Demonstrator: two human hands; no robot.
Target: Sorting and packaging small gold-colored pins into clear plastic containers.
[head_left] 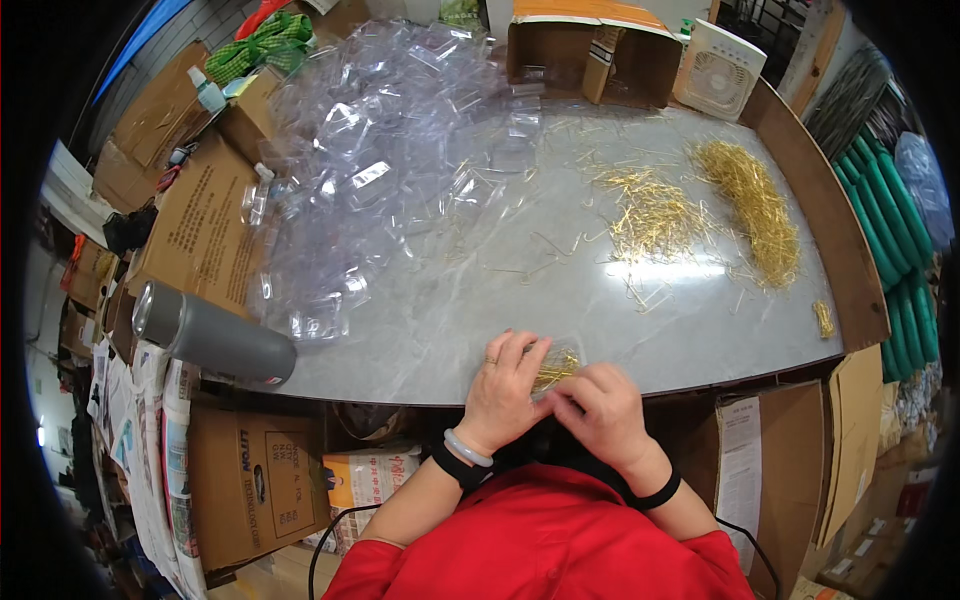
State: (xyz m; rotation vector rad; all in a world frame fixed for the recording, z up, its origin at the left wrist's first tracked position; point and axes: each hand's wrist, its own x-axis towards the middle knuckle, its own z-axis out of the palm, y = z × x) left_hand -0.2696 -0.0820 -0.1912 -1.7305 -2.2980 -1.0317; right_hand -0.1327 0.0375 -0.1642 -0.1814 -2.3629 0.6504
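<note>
At the table's near edge, a small bunch of gold wire hooks lies between my two hands. My left hand is closed around its left side, fingers curved over the top. My right hand is at its lower right, fingers curled into a pinch; what they hold is hidden. Farther off, a loose heap of gold hooks spreads over the grey tabletop. Right of that heap lies a long dense pile of gold hooks. A smaller gold bundle sits near the right edge.
A large heap of clear plastic packages covers the left and back of the table. A grey bottle stands at the near left corner. At the back are an open cardboard box and a white fan. A raised brown edge borders the right side.
</note>
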